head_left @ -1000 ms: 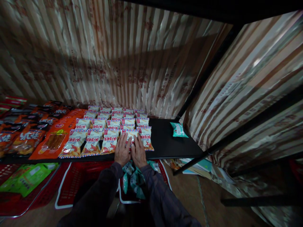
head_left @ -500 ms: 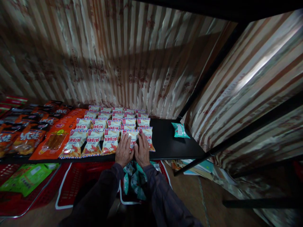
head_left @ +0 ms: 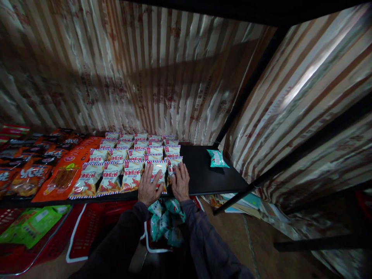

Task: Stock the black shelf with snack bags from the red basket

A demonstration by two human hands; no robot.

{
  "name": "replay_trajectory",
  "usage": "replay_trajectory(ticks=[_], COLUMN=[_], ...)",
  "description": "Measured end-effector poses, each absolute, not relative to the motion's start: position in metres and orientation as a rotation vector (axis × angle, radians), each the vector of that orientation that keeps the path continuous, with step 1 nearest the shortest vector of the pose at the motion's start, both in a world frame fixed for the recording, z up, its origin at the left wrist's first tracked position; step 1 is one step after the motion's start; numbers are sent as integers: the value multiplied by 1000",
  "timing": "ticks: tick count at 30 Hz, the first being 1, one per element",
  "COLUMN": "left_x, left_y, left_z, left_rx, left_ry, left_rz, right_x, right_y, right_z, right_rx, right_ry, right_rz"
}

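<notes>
Rows of small white snack bags with red lettering and striped edges stand on a black shelf. My left hand rests with fingers apart on a front-row snack bag. My right hand lies on the rightmost front snack bag, its fingers stretched out over that bag's front. Parts of both bags are covered by my hands. Neither hand is wrapped round a bag.
A teal packet lies to the right on the shelf. Orange snack packs sit at the left. Below are a red basket and teal packets, plus a green packet. A black post rises behind.
My right hand has moved right from beside the left hand, onto the rightmost front bag. The left hand stays on its bag. The view has shifted slightly.
</notes>
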State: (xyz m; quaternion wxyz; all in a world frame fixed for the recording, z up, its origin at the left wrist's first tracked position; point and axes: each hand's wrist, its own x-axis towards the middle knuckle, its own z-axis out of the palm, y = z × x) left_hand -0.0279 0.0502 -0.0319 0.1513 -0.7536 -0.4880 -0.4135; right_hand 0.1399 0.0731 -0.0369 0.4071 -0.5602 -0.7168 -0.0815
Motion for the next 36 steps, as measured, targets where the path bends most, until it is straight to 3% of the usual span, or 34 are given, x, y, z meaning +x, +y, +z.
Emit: replay_trajectory(ticks=[36], left_x=[-28], left_y=[51], left_z=[-35], left_rx=[-2135], left_ry=[-1456], left_rz=[-1163], right_x=[143], right_y=[84], right_z=[-43], right_rx=[-1480], right_ry=[-1783], right_rz=[-166])
